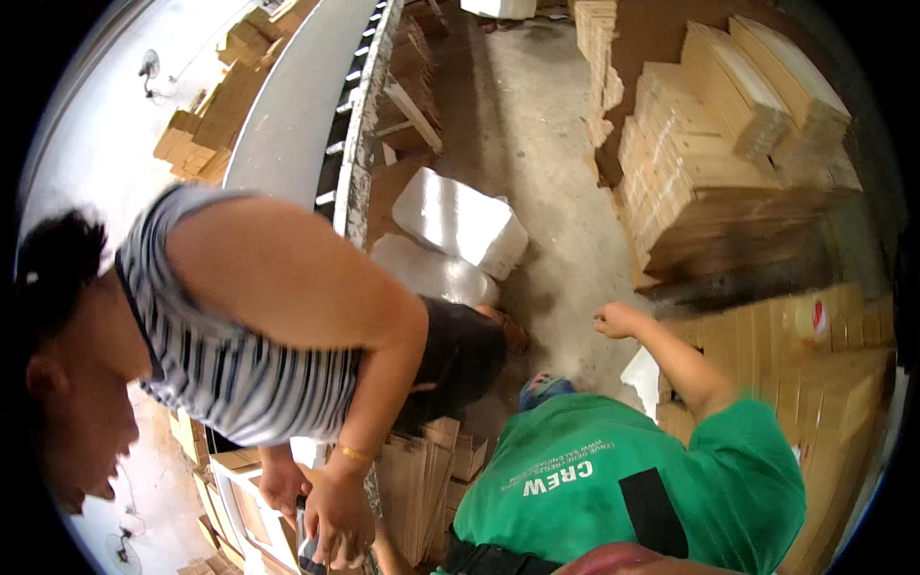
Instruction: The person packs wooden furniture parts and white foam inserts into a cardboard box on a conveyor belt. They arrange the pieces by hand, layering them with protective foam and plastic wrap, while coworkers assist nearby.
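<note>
My right arm, in a green short sleeve, reaches out over the concrete floor, and my right hand (619,320) has its fingers loosely curled with nothing visible in them. What seems to be my left forearm (388,553) enters at the lower edge. Its hand is hidden behind a co-worker's hand, so its fingers do not show. Beside it, the co-worker's two hands (337,513) close around a small dark-and-grey object (307,539), too covered to name. The co-worker, in a striped sleeveless top (259,383), leans in from the left.
Flattened cardboard (417,498) stands between us. Stacked cardboard cartons (709,172) rise at the right, with more cardboard (786,345) nearer. White plastic-wrapped bundles (460,220) lie on the floor ahead. A long metal-edged conveyor or table (364,115) runs away at the left.
</note>
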